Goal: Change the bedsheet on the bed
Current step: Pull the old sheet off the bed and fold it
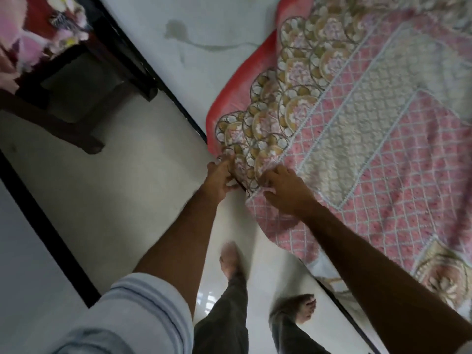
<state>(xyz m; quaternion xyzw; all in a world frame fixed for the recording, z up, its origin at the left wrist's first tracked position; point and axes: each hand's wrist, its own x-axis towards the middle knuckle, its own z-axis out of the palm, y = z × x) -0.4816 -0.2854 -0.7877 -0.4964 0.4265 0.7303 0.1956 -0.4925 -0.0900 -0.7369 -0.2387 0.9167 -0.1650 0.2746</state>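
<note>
A pink patterned bedsheet (370,139) with a scalloped beige border lies across the bed, its red underside folded up along the left edge. The bare white mattress (204,34) shows beyond it. Both hands meet at the sheet's near corner, at the bed's corner. My left hand (219,180) pinches the scalloped edge of the sheet from the outer side. My right hand (283,190) lies on top of the sheet with fingers curled into the fabric beside the corner.
A dark wooden stool (84,98) stands on the pale floor at the left, with a floral pink cloth (38,34) above it. My bare feet (293,310) stand on the glossy floor next to the bed's dark frame (163,80).
</note>
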